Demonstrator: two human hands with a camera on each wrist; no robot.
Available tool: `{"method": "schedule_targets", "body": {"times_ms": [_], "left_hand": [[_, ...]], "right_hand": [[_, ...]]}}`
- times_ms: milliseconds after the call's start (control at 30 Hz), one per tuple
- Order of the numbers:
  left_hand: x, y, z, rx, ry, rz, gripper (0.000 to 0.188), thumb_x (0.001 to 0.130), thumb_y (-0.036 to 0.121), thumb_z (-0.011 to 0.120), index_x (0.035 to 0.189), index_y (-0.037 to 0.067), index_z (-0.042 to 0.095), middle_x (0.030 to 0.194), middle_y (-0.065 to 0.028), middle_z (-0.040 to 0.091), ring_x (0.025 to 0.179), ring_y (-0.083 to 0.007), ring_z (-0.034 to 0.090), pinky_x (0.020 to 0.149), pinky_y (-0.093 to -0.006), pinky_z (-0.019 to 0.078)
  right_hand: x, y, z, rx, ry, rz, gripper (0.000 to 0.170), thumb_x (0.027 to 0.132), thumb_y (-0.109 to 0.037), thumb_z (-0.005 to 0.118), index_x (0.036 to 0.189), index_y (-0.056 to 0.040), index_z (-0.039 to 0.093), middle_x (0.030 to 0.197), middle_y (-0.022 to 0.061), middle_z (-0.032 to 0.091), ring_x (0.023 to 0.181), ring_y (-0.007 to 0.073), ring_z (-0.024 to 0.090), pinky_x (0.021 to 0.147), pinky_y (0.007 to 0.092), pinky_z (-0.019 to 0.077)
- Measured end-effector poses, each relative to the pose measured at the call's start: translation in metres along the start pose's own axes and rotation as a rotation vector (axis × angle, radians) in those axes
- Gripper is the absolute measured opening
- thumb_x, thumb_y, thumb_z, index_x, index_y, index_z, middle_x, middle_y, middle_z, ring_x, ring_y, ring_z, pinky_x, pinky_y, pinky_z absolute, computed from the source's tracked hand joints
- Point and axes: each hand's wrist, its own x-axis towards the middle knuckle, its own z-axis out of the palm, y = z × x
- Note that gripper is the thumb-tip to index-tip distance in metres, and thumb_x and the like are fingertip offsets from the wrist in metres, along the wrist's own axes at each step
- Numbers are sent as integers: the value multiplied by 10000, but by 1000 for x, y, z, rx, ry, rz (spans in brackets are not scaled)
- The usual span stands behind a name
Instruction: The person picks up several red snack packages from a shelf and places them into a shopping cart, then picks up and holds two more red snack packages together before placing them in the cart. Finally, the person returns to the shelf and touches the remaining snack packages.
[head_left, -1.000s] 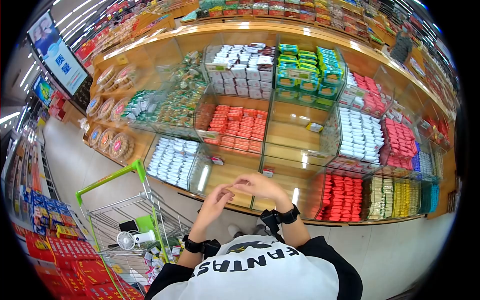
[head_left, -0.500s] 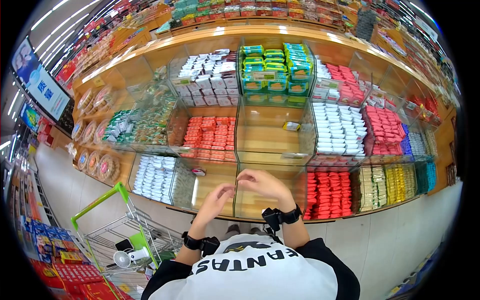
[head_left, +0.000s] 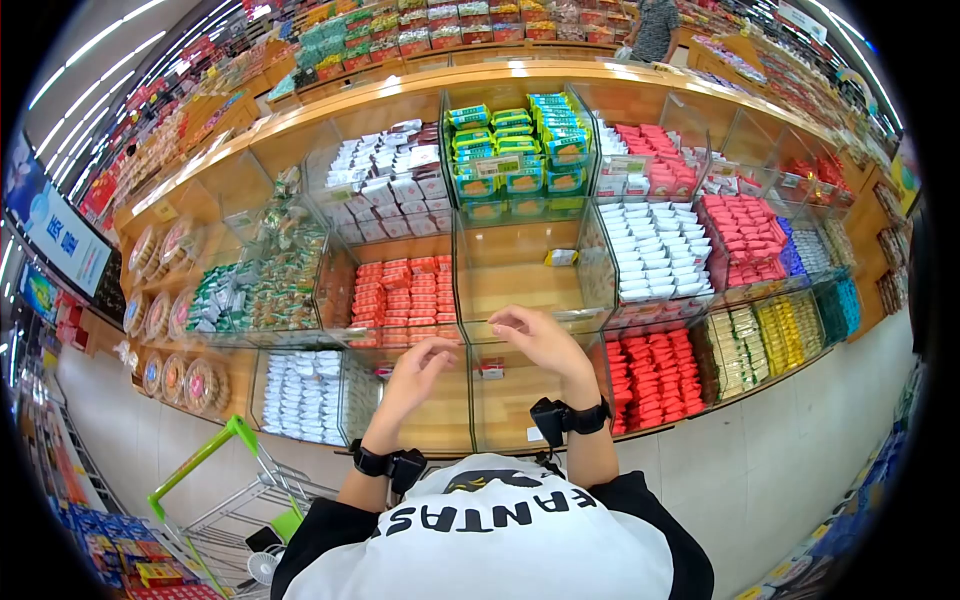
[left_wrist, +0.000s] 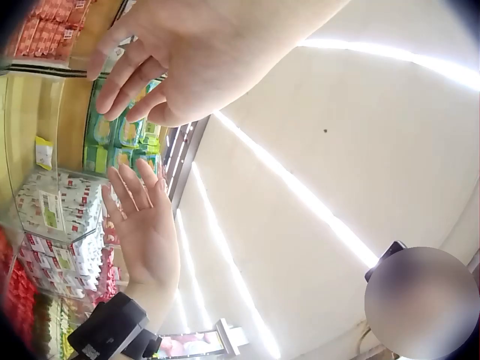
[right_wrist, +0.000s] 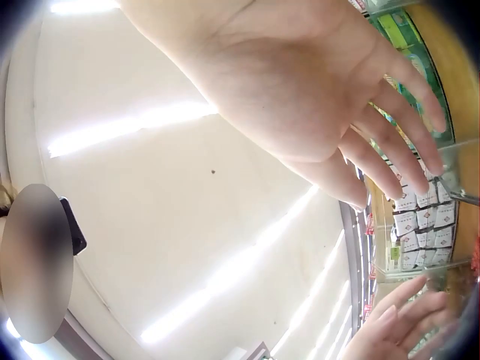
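Both hands hang in the air over the low front bins of a snack display, palms facing, with a gap between them. The left hand (head_left: 410, 382) has loosely bent fingers and holds nothing; the left wrist view shows it large (left_wrist: 191, 56). To its right, the right hand (head_left: 543, 343) is also bare, its fingers relaxed and slightly spread, seen near in the right wrist view (right_wrist: 300, 90). Beneath them lie a wooden bin floor (head_left: 430, 412) and a small red packet (head_left: 491, 370). Neither hand touches any goods.
Clear dividers separate red packets (head_left: 400, 300), white packets (head_left: 655, 250) and green packs (head_left: 512, 140). A yellow packet (head_left: 561, 257) lies in a middle bin. At the lower left stands a cart with a green handle (head_left: 200, 460). Behind the display is another person (head_left: 655, 30).
The hands have moved apart from near contact at the fingertips. The head view has shifted, so the display sits further left and the cart lower; the small red packet shows between the arms.
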Motion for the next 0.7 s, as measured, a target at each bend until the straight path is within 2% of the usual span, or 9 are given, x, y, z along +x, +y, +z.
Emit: {"method": "schedule_targets", "body": {"times_ms": [233,300,400,567,633,700], "left_hand": [[34,-3,-44,22,-21,5,161,837,60,461,958,-19,532,827,-61,579,755,-128,562,700,-244,440],[44,-4,-59,54,-37,-1,159,838,59,457,951,-19,535,826,-62,578,744,-124,557,694,-240,441],[61,2,-79,77,-21,16,151,842,61,445,930,-22,537,800,-66,583,735,-121,555,688,-237,445],[81,8,-110,93,-4,16,159,850,56,409,924,-15,530,793,-69,574,718,-122,557,660,-240,455],[90,0,-121,74,8,6,163,853,56,397,924,-10,528,777,-65,570,720,-124,562,653,-234,456],[101,-9,-132,22,23,-101,163,854,55,389,910,-8,529,779,-68,571,725,-120,563,651,-229,456]], "right_hand": [[43,-12,10,-146,152,-52,183,810,-149,531,917,-1,546,816,108,612,751,202,585,691,285,447],[59,-23,13,-111,190,-178,163,802,-133,536,898,-3,552,810,113,613,754,209,587,689,290,449],[81,-47,17,-142,195,-194,144,790,-117,539,876,-2,557,805,120,608,739,222,585,678,294,453],[122,-56,35,-224,178,-277,153,776,-115,541,869,4,562,802,139,605,725,246,591,653,307,462],[139,-53,44,-233,83,-285,146,783,-98,547,875,15,554,809,123,610,731,201,597,653,284,470],[154,-42,57,-279,44,-282,152,778,-105,551,872,14,560,804,127,613,733,208,599,653,288,471]]}}
